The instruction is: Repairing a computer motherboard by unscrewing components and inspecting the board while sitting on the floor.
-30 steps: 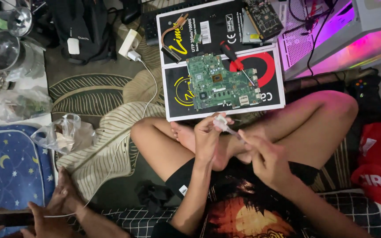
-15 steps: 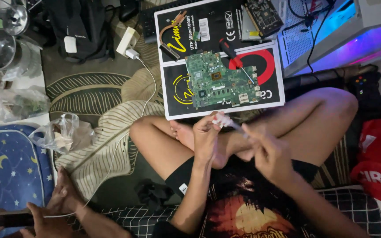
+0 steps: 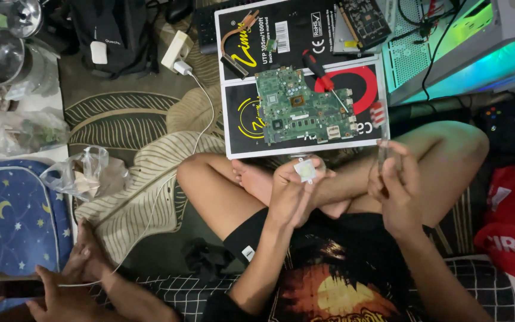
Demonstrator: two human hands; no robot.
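Sitting cross-legged on the floor, I hold my left hand over my ankles, its grip pinching a small white square pad between thumb and fingertips. My right hand is raised above my right knee, its grip pressed on a thin clear strip that stands upright; what the strip is I cannot tell. Just past my shins lies a black box with a green circuit board flat on top and a red-handled screwdriver touching the board's far edge. Beyond it a heatpipe rests on a second box. At lower left, another person's hands hold a phone.
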